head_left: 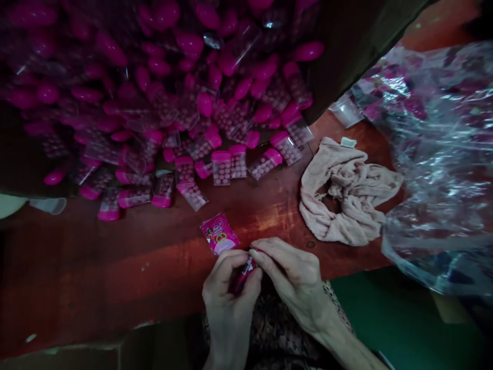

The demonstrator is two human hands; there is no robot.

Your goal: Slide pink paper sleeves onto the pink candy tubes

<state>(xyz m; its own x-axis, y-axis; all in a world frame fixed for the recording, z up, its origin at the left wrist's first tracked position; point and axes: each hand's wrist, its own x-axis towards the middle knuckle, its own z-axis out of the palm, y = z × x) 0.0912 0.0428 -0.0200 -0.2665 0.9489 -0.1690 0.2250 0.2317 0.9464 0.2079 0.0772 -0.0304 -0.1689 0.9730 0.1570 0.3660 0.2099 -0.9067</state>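
Note:
My left hand (227, 285) is closed round a small pink-capped candy box (246, 271) at the near edge of the wooden table (115, 267). My right hand (290, 275) pinches the same box from the right, fingertips on its top. A small stack of pink printed labels (219, 234) lies on the table just above my hands. A big heap of clear candy boxes with pink caps (173, 103) fills the far side of the table.
A crumpled beige cloth (346, 195) lies to the right of my hands. A large clear plastic bag (439, 154) with pink items inside sits at the far right. A dark box wall (346, 46) rises behind the heap.

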